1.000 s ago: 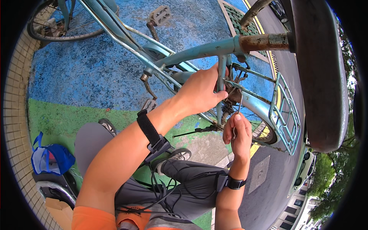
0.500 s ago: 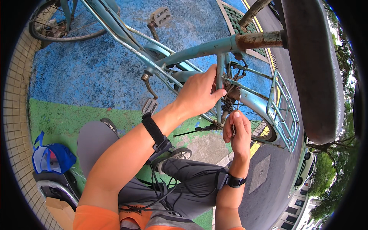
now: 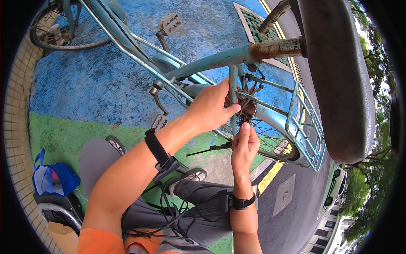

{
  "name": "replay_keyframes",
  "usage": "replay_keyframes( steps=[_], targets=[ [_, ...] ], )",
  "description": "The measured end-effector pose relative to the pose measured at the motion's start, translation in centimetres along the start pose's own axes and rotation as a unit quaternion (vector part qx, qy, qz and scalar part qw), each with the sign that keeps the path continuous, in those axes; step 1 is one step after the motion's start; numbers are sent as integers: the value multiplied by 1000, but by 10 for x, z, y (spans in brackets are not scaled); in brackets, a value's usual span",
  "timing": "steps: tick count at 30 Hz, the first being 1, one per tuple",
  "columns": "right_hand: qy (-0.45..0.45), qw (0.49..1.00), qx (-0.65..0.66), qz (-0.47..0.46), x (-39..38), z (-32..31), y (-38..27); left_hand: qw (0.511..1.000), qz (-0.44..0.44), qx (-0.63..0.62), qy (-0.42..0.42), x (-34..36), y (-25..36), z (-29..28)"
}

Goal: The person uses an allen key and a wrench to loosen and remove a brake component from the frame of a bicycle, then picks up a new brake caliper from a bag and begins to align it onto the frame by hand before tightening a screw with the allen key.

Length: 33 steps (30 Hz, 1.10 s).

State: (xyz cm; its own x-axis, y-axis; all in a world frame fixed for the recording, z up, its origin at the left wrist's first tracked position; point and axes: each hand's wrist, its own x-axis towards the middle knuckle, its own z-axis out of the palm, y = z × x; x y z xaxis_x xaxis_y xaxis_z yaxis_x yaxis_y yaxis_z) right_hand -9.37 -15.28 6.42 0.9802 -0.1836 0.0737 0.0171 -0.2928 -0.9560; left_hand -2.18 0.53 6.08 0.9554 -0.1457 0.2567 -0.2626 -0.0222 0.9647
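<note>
A light-blue bicycle with rusty parts stands in front of me. My left hand is closed around an upright frame tube below the seat post, its fingertips partly hidden behind the tube. Just right of it, my right hand pinches a thin, bent metal rod that looks like a hex key. The rod's upper end reaches the rusty brake parts by the rear wheel; exactly where it touches is too small to tell.
The dark saddle looms close at upper right, and a rear rack juts out over the wheel. A kickstand or pump-like black rod lies below my hands. At lower left sits a blue bag. A road with a yellow line runs at right.
My right hand has moved left and turned, bringing the hex key closer to my left hand and the brake parts. The left hand keeps its hold on the tube. The whole view has shifted slightly.
</note>
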Motion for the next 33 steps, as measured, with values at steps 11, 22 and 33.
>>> replay_keyframes(
  steps=[11, 22, 33],
  targets=[
    [-76, 978, -187, 61, 9, -10, -37, 1000, -25, 11, -15, 6, 4, -3],
    [-86, 989, -69, 101, 3, -28, -29, 995, -77, 42, -52, 12, 6, -10],
    [-24, 998, -62, 16, -4, -20, -7, 996, -54, 67, -30, 8, 6, -6]
  ],
)
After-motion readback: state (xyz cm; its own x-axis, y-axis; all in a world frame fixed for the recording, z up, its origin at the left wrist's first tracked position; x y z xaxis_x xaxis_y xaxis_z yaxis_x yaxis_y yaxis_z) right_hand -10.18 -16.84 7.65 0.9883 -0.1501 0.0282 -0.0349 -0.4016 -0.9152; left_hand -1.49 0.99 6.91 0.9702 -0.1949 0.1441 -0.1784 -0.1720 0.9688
